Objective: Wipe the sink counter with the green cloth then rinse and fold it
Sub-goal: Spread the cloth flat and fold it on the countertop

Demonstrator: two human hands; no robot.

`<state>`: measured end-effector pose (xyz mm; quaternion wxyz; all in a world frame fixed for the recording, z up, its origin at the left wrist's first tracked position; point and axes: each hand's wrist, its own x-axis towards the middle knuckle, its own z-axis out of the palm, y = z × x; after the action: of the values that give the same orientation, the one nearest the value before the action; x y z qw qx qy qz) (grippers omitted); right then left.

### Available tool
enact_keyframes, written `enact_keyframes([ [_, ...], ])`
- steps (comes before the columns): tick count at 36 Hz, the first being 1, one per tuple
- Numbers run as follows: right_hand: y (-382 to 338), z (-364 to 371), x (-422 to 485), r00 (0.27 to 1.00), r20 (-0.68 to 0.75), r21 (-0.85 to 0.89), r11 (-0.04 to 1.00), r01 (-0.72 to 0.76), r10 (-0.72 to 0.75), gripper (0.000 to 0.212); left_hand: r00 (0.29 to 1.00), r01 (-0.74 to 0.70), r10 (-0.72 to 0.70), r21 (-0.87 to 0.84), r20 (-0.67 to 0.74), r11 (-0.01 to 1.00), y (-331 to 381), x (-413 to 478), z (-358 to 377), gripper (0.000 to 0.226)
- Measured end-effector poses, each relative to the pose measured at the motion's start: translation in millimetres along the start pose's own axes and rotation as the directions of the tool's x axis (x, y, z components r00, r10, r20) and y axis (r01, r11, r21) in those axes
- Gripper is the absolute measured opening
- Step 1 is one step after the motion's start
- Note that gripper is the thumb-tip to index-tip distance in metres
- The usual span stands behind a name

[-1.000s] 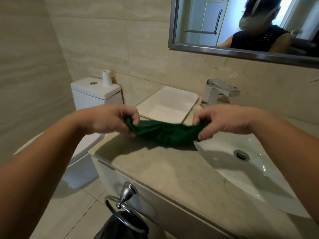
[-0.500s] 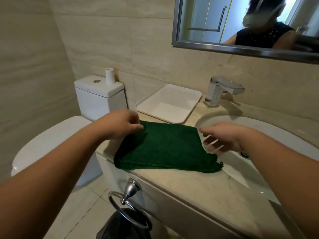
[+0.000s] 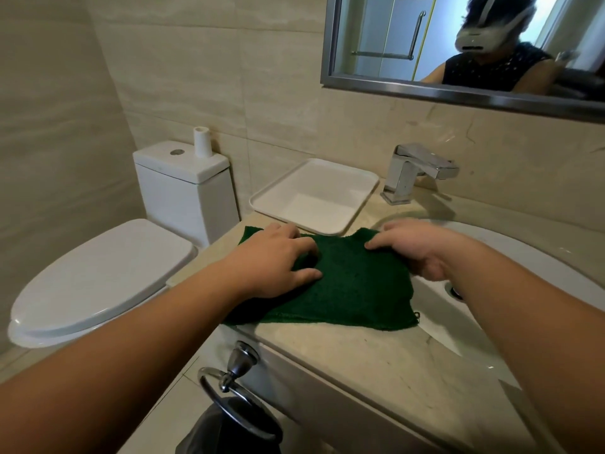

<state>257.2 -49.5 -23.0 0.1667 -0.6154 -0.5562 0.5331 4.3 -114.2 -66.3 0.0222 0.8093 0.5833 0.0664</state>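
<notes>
A home bathroom: white toilet (image 3: 98,283), basin (image 3: 523,257) with chrome tap (image 3: 415,172), mirror (image 3: 458,44), beige tiles.

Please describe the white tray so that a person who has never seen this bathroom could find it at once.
Find the beige stone counter under the mirror. At its back, between the toilet tank and the chrome faucet, lies the white tray, just behind the green cloth. It is the only flat, square, rimmed dish there, and it looks empty.

Tray (image 3: 314,194) and faucet (image 3: 412,172) block behind cloth (image 3: 353,290); bare counter (image 3: 376,362) in front
</notes>
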Motion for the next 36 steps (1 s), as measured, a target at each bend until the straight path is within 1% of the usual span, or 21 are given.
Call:
enact_keyframes([
  [3,-34,11,-12,0.994,-0.038,-0.03,0.994,0.105,-0.106,0.02,0.999,0.025,-0.03,-0.102,-0.044,0.994,1,0,-8,0.05],
  [5,-52,26,-14,0.987,-0.041,0.003,0.987,0.158,-0.158,0.022,0.989,0.061,-0.097,-0.287,-0.115,0.956,2,-4,-16,0.047],
  [6,-60,35,-14,0.983,-0.033,0.014,0.983,0.181,-0.181,0.021,0.98,0.084,-0.152,-0.421,-0.131,0.903,1,-6,-19,0.049],
  [7,-67,45,-15,0.98,-0.016,0.017,0.98,0.198,-0.198,0.017,0.971,0.112,-0.214,-0.584,-0.109,0.804,-1,-9,-23,0.053],
  [8,-74,55,-15,0.979,0.011,0.032,0.979,0.203,-0.204,0.013,0.963,0.151,-0.266,-0.75,-0.034,0.643,-3,-12,-26,0.057],
  [9,-80,66,-17,0.98,0.052,0.076,0.979,0.187,-0.191,0.011,0.955,0.204,-0.286,-0.876,0.08,0.438,-6,-16,-30,0.063],
  [10,-85,78,-17,0.981,0.104,0.147,0.978,0.149,-0.165,0.013,0.944,0.254,-0.272,-0.936,0.185,0.244,-11,-20,-33,0.07],
  [11,-89,89,-18,0.976,0.167,0.218,0.97,0.102,-0.14,0.022,0.933,0.294,-0.248,-0.949,0.259,0.111,-16,-24,-35,0.075],
  [12,-92,98,-17,0.966,0.228,0.263,0.963,0.057,-0.119,0.032,0.922,0.325,-0.236,-0.944,0.306,0.049,-21,-27,-36,0.077],
  [13,-93,107,-15,0.953,0.284,0.269,0.963,0.021,-0.1,0.037,0.911,0.35,-0.241,-0.936,0.335,0.025,-26,-31,-36,0.076],
  [15,-95,123,-14,0.922,0.379,0.224,0.975,-0.01,-0.078,0.031,0.889,0.379,-0.289,-0.925,0.355,0.034,-37,-39,-34,0.06],
  [17,-94,136,-13,0.911,0.407,0.169,0.986,0.001,-0.07,0.017,0.867,0.396,-0.354,-0.916,0.352,0.058,-43,-43,-34,0.039],
  [20,-90,142,-4,0.943,0.293,-0.022,0.985,0.171,-0.157,0.02,0.828,0.439,-0.439,-0.891,0.349,0.119,-43,-43,-35,0.025],
  [23,-84,138,0,0.945,0.197,-0.221,0.927,0.304,-0.263,0.02,0.804,0.475,-0.515,-0.841,0.296,0.259,-39,-38,-40,0.017],
  [25,-81,133,1,0.945,0.194,-0.321,0.893,0.315,-0.264,0.018,0.798,0.489,-0.561,-0.78,0.22,0.391,-37,-34,-40,0.014],
  [26,-79,132,1,0.946,0.213,-0.366,0.878,0.309,-0.244,0.016,0.8,0.494,-0.578,-0.724,0.161,0.482,-38,-33,-40,0.016],
  [28,-76,132,1,0.948,0.249,-0.431,0.853,0.293,-0.2,0.013,0.816,0.497,-0.575,-0.584,0.062,0.642,-41,-30,-36,0.034],
  [30,-75,133,1,0.947,0.259,-0.452,0.842,0.293,-0.19,0.012,0.845,0.472,-0.535,-0.487,0.012,0.735,-43,-30,-33,0.05],
  [31,-76,133,0,0.943,0.265,-0.453,0.838,0.304,-0.199,0.011,0.859,0.452,-0.511,-0.454,-0.008,0.768,-45,-31,-31,0.052],
  [34,-78,138,-4,0.921,0.314,-0.418,0.837,0.353,-0.231,0.012,0.903,0.366,-0.421,-0.364,-0.081,0.856,-52,-35,-27,0.038],
  [36,-78,141,-8,0.893,0.381,-0.329,0.868,0.372,-0.238,0.017,0.917,0.306,-0.373,-0.35,-0.142,0.885,-56,-42,-25,0.023],
])
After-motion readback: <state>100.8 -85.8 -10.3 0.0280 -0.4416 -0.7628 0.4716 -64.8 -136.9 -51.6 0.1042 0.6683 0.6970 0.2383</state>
